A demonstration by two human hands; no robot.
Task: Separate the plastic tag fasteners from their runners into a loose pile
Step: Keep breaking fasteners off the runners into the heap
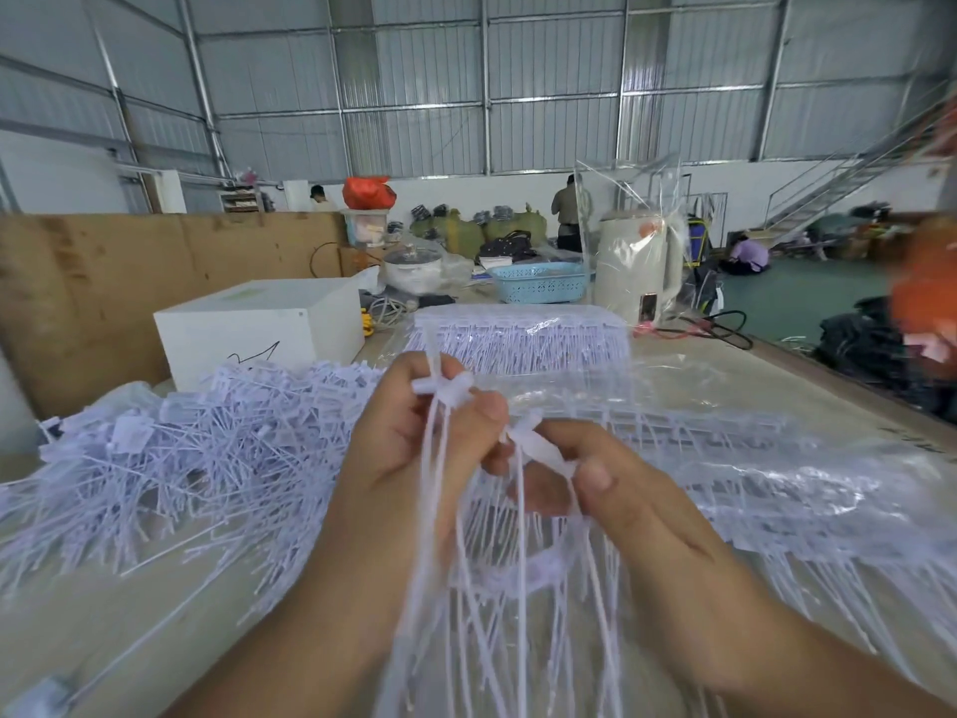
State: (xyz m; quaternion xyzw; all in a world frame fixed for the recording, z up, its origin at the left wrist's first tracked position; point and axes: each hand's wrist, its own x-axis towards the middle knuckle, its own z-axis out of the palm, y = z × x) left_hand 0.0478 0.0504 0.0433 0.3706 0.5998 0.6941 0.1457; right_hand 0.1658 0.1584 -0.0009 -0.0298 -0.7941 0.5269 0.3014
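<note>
Head view. At centre, both hands work a strip of plastic tag fasteners (518, 510) raised above the counter (155, 640). The left hand (409, 458), toward 10 o'clock of centre, pinches the upper end of the strip where a small cross-shaped head (440, 388) stands between thumb and fingers. The right hand (611, 489), toward 3 o'clock of the left, grips the adjoining runner bar (538, 448) between thumb and curled fingers. The two hands lie just beside each other. The thin filaments of the held fasteners hang from both hands toward 6 o'clock, partly blurred.

At 9 o'clock of the hands lies the loose pile (181, 458) of separated fasteners, spread across the counter. At 12 o'clock, a stacked block of unseparated runners (523, 339) rests on the counter; further runners in clear plastic wrap (777, 474) extend toward 3 o'clock.

Behind the loose pile, at 11 o'clock, stands a white box (259, 323). Farther along the counter, toward 12 and 1 o'clock, stand a blue basket (538, 282) and a cream-coloured kettle (637, 261) inside a clear bag.
</note>
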